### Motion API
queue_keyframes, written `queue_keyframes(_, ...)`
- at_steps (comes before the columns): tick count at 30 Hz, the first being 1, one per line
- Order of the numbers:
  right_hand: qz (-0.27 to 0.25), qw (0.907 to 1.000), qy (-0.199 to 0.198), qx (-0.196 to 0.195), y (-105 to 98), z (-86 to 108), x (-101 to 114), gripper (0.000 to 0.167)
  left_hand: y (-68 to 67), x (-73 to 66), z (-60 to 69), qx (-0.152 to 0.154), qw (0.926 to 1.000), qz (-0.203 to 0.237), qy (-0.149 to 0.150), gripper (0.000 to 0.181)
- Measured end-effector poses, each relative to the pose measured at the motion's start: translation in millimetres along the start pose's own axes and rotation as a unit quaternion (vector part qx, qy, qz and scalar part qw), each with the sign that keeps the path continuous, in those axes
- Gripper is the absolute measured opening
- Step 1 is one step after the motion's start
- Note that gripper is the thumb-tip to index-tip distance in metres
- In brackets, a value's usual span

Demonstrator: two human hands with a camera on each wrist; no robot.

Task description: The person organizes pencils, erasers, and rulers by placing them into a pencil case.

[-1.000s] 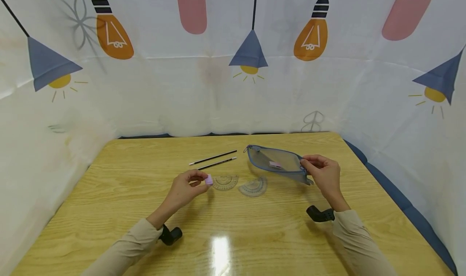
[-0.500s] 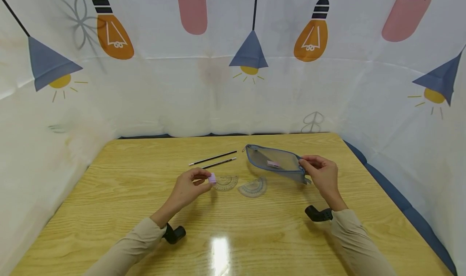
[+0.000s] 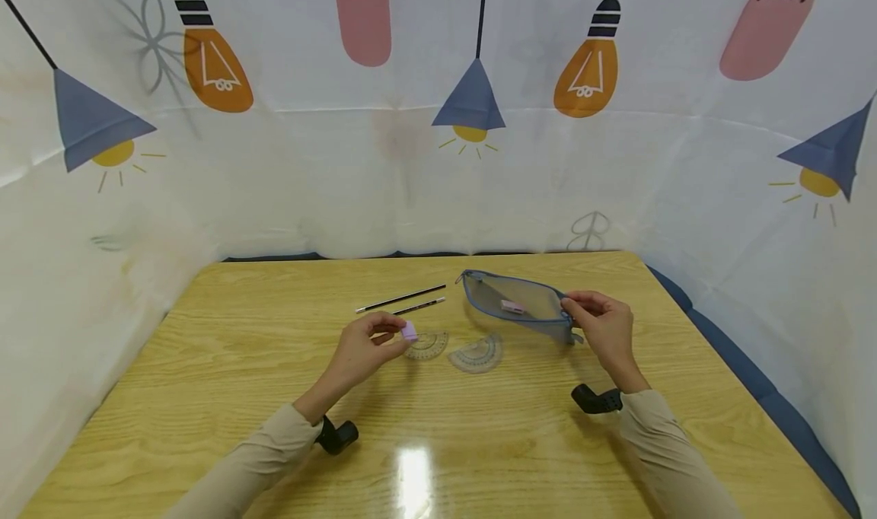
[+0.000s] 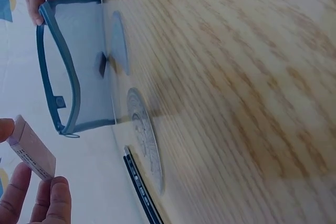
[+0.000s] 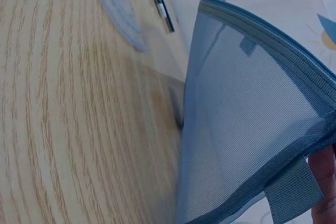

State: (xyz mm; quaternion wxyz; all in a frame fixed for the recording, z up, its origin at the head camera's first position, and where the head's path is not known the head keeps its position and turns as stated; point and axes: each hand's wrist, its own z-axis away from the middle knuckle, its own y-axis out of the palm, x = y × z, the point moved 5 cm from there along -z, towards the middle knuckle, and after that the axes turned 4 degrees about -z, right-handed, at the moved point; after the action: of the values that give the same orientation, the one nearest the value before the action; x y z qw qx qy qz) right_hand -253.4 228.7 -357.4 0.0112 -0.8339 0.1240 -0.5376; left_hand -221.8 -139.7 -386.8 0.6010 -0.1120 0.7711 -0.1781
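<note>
The eraser (image 3: pixel 409 331) is off the table (image 3: pixel 479 443), pinched between the thumb and fingers of the left hand (image 3: pixel 363 349), beside the left protractor (image 3: pixel 426 345). The right protractor (image 3: pixel 477 353) lies close by, flat and apart from the first. To its right, the right hand (image 3: pixel 603 329) pinches one end of the pouch (image 3: pixel 544 298), whose zip side gapes upward; whether its base touches the table is hard to tell. A second eraser (image 3: pixel 511 307) shows inside. Two pencils (image 3: pixel 400 298) lie nearly parallel towards the table's far edge, left of the pouch. Beyond that edge hangs a lamp-patterned cloth (image 3: pixel 308 176).
</note>
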Motion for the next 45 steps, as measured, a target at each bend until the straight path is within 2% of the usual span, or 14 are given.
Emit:
queue_keyframes(9,-0.004,1.0,0.007,0.006,0.1,0.4,-2.0,0.018,4.6,-7.2,-7.3,0.002,0.9997,0.023,0.006,0.026)
queue_keyframes(15,0.013,0.9997,-0.005,0.017,3.0,1.6,0.6,0.018,8.2,-15.1,-9.8,0.004,0.9993,0.037,0.01,0.028)
queue_keyframes(22,0.013,0.9998,-0.003,0.016,4.0,2.6,1.4,0.016,8.3,-48.7,-4.1,0.006,0.9997,0.019,0.01,0.03)
queue_keyframes(24,0.014,0.9998,-0.004,0.013,4.1,2.7,1.7,0.016,9.6,-52.8,-4.2,0.004,0.9997,0.02,0.015,0.029)
queue_keyframes(26,0.016,0.9998,-0.005,0.011,4.2,3.0,1.8,0.016,12.6,-49.2,-6.2,0.005,0.9995,0.028,0.015,0.028)
queue_keyframes(31,0.015,0.9998,-0.007,0.009,4.7,3.5,1.8,0.016,21.1,-28.8,-16.4,0.008,0.9988,0.046,0.018,0.027)
queue_keyframes(33,0.014,0.9998,-0.008,0.009,4.8,3.3,2.0,0.016,23.7,-24.9,-19.9,0.007,0.9985,0.048,0.027,0.028)
queue_keyframes(37,0.01,0.9999,-0.01,0.007,5.6,3.1,2.7,0.015,26.2,-45.4,-16.1,0.006,0.9984,0.047,0.032,0.026)
queue_keyframes(40,0.005,0.9999,-0.008,0.007,6.8,3.3,3.2,0.015,27.7,-60.8,-12.8,0.01,0.9988,0.042,0.025,0.025)
queue_keyframes(42,0.005,0.9999,-0.006,0.007,7.3,3.4,3.5,0.016,30.2,-56.3,-15.9,0.012,0.9988,0.041,0.024,0.026)
queue_keyframes(45,0.009,0.9999,-0.004,0.008,7.1,3.5,3.6,0.015,34.9,-41.6,-24.0,0.007,0.9987,0.045,0.022,0.029)
